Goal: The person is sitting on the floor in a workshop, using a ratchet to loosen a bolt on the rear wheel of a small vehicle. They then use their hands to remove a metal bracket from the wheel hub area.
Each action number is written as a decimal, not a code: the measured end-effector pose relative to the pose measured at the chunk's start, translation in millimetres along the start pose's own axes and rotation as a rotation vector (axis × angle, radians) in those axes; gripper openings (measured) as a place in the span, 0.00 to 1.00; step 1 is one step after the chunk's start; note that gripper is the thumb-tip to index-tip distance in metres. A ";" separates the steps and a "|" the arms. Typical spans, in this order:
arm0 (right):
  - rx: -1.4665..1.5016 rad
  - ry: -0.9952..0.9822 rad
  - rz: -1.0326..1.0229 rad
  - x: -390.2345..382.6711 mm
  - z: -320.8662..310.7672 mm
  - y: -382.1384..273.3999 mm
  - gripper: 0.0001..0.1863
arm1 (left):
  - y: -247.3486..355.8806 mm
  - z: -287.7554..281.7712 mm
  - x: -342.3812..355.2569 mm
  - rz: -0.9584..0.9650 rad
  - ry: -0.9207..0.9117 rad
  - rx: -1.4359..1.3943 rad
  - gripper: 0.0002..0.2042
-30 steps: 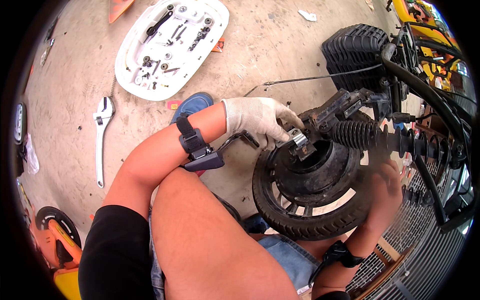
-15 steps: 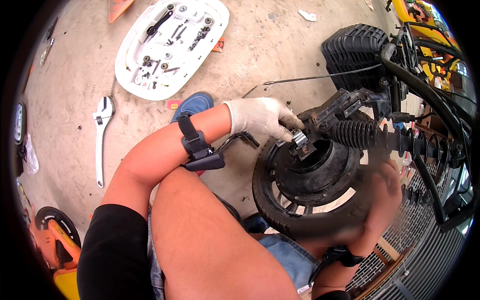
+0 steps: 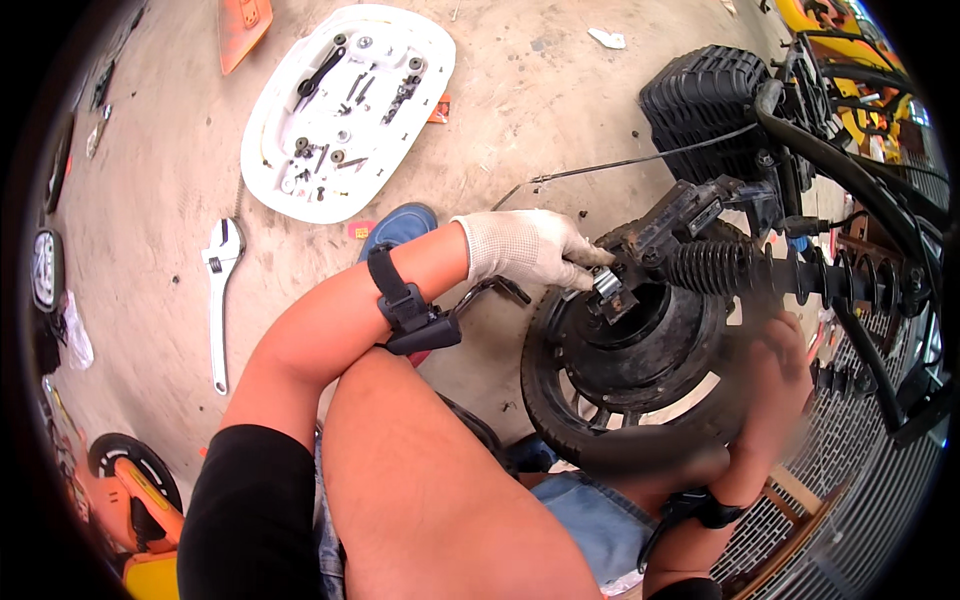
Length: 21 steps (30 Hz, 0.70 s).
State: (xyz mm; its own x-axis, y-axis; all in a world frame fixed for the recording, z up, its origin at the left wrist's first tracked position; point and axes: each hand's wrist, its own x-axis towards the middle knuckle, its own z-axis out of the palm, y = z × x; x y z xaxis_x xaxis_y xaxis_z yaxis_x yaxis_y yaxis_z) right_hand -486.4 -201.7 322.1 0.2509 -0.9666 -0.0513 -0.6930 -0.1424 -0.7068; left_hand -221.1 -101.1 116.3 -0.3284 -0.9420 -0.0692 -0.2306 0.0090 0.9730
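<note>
My left hand point(image 3: 527, 250), in a white knit glove, is closed on a small metal bracket point(image 3: 608, 287) at the hub of a black scooter wheel point(image 3: 628, 385). A bent black lever point(image 3: 492, 290) sticks out just under that hand. My right hand point(image 3: 775, 385), bare and blurred, rests on the right side of the tyre, fingers spread against it. A ribbed black suspension spring point(image 3: 712, 268) and a black frame tube point(image 3: 850, 180) run over the wheel from the right.
A white panel point(image 3: 345, 105) holding several screws and small parts lies on the concrete floor, upper left. An adjustable wrench point(image 3: 219, 295) lies left of my arm. A thin cable point(image 3: 620, 163) crosses the floor. A black ribbed box point(image 3: 700, 100) stands behind the wheel. Orange parts sit at lower left.
The view has shifted slightly, with everything sliding a little right and down. My left hand stays on the bracket at the hub; my right hand has moved slightly on the tyre.
</note>
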 end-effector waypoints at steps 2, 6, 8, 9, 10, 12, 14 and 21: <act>0.022 -0.006 0.007 0.2 1.7 -0.4 0.13 | -5.4 2.3 0.1 0.004 0.009 -0.046 0.24; 0.050 -0.001 0.015 -1.0 0.9 2.6 0.13 | 20.9 -10.7 -3.6 -0.219 -0.110 -0.241 0.26; 0.051 -0.011 0.005 -1.1 1.3 2.3 0.13 | 23.1 -12.2 -3.3 -0.259 -0.140 -0.218 0.26; 0.046 -0.015 0.003 -1.1 1.7 0.9 0.13 | 23.3 -12.5 -2.6 -0.278 -0.155 -0.207 0.27; 0.047 -0.023 0.003 -1.2 3.0 0.4 0.13 | 14.5 -8.1 -1.7 -0.173 -0.089 -0.151 0.26; 0.056 -0.016 0.016 -1.4 4.5 0.2 0.14 | -10.1 5.0 0.0 0.038 0.042 -0.040 0.26; 0.051 -0.015 0.009 -0.8 2.0 1.6 0.13 | -7.1 5.0 1.6 0.015 0.037 -0.078 0.26; 0.077 -0.021 0.001 -1.3 4.4 0.9 0.12 | 26.5 -10.8 0.4 -0.258 -0.126 -0.102 0.28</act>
State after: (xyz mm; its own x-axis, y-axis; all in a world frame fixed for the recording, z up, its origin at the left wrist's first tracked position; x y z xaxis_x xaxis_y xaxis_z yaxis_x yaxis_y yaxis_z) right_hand -484.4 -199.6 318.4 0.2651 -0.9620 -0.0659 -0.6393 -0.1242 -0.7588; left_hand -217.5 -104.9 144.4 -0.3831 -0.8598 -0.3376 -0.2303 -0.2650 0.9363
